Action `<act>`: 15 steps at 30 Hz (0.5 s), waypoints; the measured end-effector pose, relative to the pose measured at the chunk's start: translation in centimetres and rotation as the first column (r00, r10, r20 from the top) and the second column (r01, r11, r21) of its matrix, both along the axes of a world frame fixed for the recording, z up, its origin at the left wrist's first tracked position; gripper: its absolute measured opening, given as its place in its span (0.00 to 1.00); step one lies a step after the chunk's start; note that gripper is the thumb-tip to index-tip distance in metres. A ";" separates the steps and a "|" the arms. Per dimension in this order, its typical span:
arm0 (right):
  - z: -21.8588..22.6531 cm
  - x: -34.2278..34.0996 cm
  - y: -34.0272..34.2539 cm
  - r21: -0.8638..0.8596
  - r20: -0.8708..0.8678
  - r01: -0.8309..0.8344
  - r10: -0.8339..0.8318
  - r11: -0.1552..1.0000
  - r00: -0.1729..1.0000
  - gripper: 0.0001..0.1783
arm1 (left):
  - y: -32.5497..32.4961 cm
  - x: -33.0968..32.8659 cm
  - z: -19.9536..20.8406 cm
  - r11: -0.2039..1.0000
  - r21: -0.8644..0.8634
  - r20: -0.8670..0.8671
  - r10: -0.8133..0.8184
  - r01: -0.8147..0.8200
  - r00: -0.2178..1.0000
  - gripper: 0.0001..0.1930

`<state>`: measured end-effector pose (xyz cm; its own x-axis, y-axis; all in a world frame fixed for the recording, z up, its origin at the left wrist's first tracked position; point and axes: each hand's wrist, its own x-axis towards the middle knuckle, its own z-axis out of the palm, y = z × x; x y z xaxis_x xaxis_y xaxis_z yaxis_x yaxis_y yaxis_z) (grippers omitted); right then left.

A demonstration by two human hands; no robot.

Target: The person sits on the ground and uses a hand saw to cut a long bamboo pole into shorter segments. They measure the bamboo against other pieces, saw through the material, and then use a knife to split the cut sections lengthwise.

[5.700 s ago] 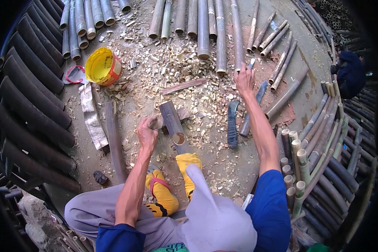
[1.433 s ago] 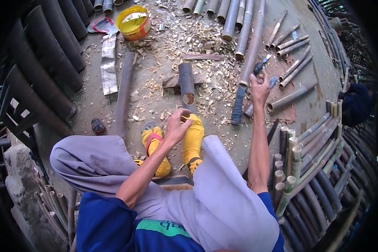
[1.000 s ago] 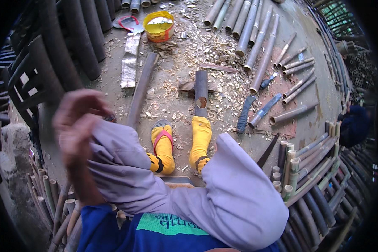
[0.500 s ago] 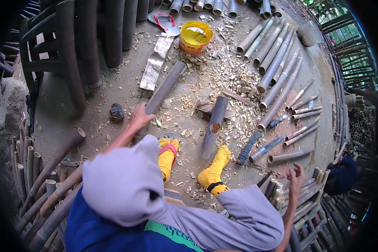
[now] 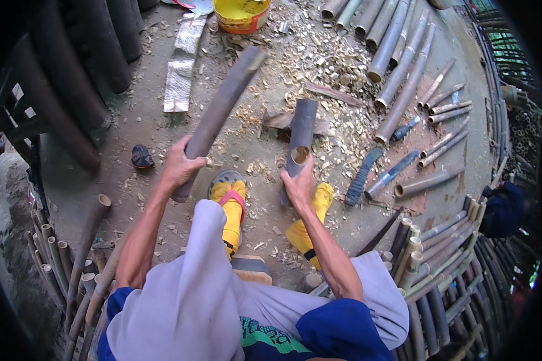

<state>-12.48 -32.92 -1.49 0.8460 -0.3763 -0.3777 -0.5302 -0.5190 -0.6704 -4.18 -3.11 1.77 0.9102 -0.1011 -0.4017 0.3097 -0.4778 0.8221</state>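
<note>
My left hand (image 5: 179, 162) is closed around the lower part of a long dark bamboo pole (image 5: 221, 108), which slants up and to the right above the ground. My right hand (image 5: 299, 183) grips the lower end of a shorter dark bamboo tube (image 5: 303, 123) with an oval notch cut in its side. That tube leans across a flat piece of wood (image 5: 277, 120) on the ground. Between my hands and legs are my feet in yellow socks, the left one in a sandal (image 5: 226, 180).
Wood chips (image 5: 337, 78) litter the ground. A yellow bucket (image 5: 241, 15) stands beyond a silvery strip (image 5: 183, 66). A tape measure (image 5: 141, 156) lies at left. On the right are a tool with a wrapped handle (image 5: 362, 174) and several bamboo poles (image 5: 412, 90). Stacked bamboo (image 5: 445, 240) flanks me.
My right hand has come in from the far right and taken hold of the notched tube. My left hand still holds the long pole, now raised more upright. The view has shifted.
</note>
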 end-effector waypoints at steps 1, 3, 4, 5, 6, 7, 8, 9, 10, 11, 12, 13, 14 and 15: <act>0.1 0.0 0.0 0.034 0.011 0.008 -0.009 0.999 1.000 0.48 | -0.1 0.3 -0.3 0.996 0.065 0.072 -0.061 0.057 0.996 0.34; 0.7 -0.9 -1.0 0.097 0.028 0.026 -0.029 0.995 0.999 0.46 | -0.5 1.2 0.3 0.991 0.056 -0.010 -0.123 0.123 0.992 0.35; 1.4 -1.0 -1.2 0.119 0.035 0.031 -0.035 0.992 0.999 0.45 | -1.0 1.6 0.7 0.988 0.039 -0.051 -0.150 0.152 0.987 0.36; 2.1 -0.8 -1.2 0.129 0.030 0.063 -0.067 0.990 0.997 0.44 | -1.3 2.0 1.2 0.983 0.054 -0.066 -0.172 0.176 0.983 0.37; 2.8 -0.5 -1.2 0.124 0.026 0.062 -0.066 0.990 0.998 0.45 | -1.5 1.9 1.0 0.983 0.029 -0.072 -0.179 0.182 0.981 0.37; 3.4 0.0 -1.4 0.119 0.022 0.060 -0.063 0.991 0.998 0.46 | -1.6 1.9 0.6 0.982 0.005 -0.077 -0.186 0.187 0.980 0.37; 3.5 0.5 -1.8 0.116 0.017 0.056 -0.059 0.992 0.998 0.47 | -1.7 1.7 0.5 0.982 -0.018 -0.083 -0.191 0.190 0.978 0.37; 3.2 1.0 -2.6 0.089 0.048 0.012 -0.016 0.996 0.999 0.43 | -2.0 1.6 0.6 0.981 -0.054 -0.100 -0.192 0.188 0.976 0.37; 3.7 1.9 -3.2 0.062 0.047 0.016 -0.019 0.998 0.999 0.46 | -2.2 1.4 0.8 0.979 -0.093 -0.111 -0.191 0.181 0.975 0.37; 4.1 2.8 -3.7 0.049 0.052 0.014 -0.016 0.999 0.999 0.47 | -2.3 1.2 0.9 0.976 -0.131 -0.121 -0.189 0.173 0.974 0.37; 4.3 3.8 -4.6 0.035 0.053 0.013 -0.014 0.999 0.999 0.49 | -2.5 1.2 1.1 0.976 -0.128 -0.128 -0.191 0.175 0.973 0.37; 3.9 4.6 -6.0 0.031 0.029 0.018 -0.019 0.999 0.999 0.49 | -2.8 1.1 1.4 0.976 -0.127 -0.135 -0.196 0.179 0.971 0.37; 3.5 5.3 -7.4 0.027 0.007 0.024 -0.024 0.999 1.000 0.50 | -3.0 1.0 1.6 0.975 -0.126 -0.141 -0.202 0.185 0.969 0.37; 4.0 6.6 -8.1 0.029 -0.001 0.037 -0.037 0.999 0.999 0.49 | -2.7 0.4 0.6 0.973 -0.187 -0.135 -0.163 0.137 0.977 0.38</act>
<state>-5.93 -41.02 2.53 0.8317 -0.3962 -0.3889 -0.5487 -0.4795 -0.6849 -3.79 -5.86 2.37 0.8106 -0.3130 -0.4949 0.3707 -0.3800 0.8475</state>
